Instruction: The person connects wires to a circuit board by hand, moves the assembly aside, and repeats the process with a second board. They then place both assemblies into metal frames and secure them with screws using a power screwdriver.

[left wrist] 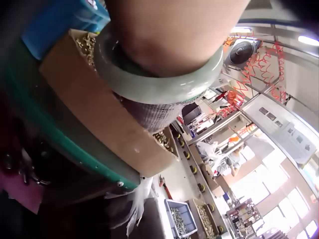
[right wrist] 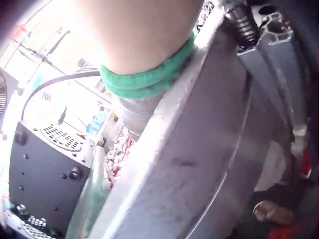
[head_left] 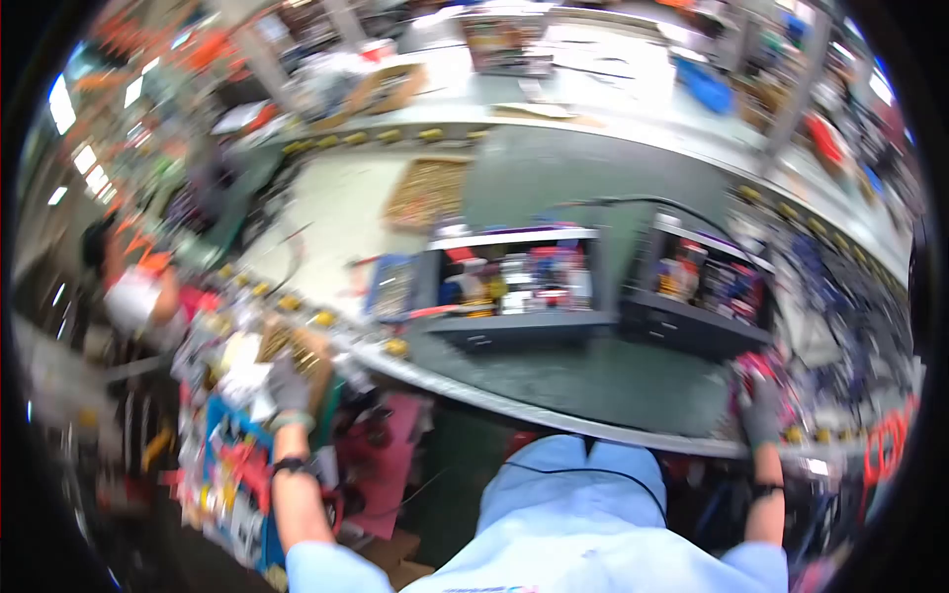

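My left hand (head_left: 289,383), in a grey glove, reaches to a cardboard box (left wrist: 99,107) of small brass-coloured parts at the left of the bench. In the left wrist view the box wall hides its fingers. My right hand (head_left: 759,410), also gloved, is at a heap of red and white pieces (right wrist: 117,154) by the bench's front right edge. Its fingers are hidden behind the edge in the right wrist view; I cannot tell whether they grip anything. Between the hands stand two dark, open-topped metal cases, one left (head_left: 519,334) and one right (head_left: 682,324), with colourful components inside.
A blue tray (head_left: 393,287) of small parts and a flat carton (head_left: 428,193) of brass-coloured pieces lie left of the cases. Dark cable bundles (head_left: 825,296) cover the bench's right side. A black cable (head_left: 643,201) runs behind the cases. Another person (head_left: 143,296) is at far left.
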Tool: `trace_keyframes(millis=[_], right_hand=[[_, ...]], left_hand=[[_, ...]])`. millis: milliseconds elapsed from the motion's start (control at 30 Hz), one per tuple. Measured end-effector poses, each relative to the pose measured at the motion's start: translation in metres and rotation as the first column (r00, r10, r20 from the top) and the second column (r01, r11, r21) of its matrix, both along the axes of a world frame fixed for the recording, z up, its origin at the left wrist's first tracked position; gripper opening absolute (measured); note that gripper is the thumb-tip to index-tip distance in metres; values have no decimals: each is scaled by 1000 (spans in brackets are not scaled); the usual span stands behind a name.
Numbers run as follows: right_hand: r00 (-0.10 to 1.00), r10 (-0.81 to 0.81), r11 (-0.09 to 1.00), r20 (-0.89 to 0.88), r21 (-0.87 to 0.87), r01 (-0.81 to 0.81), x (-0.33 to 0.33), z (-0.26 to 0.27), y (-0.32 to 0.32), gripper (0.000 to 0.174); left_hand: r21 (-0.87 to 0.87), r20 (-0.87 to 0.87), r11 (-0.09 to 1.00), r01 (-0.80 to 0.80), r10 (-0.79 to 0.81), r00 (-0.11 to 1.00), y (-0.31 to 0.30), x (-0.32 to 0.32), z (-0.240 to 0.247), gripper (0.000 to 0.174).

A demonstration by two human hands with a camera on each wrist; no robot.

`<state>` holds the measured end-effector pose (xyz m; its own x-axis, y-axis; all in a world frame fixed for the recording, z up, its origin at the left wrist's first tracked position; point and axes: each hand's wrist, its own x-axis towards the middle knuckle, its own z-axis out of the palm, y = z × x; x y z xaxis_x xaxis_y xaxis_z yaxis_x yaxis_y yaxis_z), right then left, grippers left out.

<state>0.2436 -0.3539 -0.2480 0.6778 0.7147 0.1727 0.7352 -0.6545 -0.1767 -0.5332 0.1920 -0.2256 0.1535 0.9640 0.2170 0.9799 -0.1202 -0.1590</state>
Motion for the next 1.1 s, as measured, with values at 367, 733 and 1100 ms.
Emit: trace_keyframes(millis=[367,733,1100], right_hand=[[998,-43,931,-52,361,59,-76,100,9,28],[827,90,231,-555,819,525,-75,112,-185,53],[755,306,290,-580,812,506,-100,120,-72,39]], left_hand=[[-207,409,900,383,-276,870,63,-53,-2,19],[-198,817,938,285,-2,576,69,23,-36,22],[-213,744,974,81,215,-633,44,-76,24,7]])
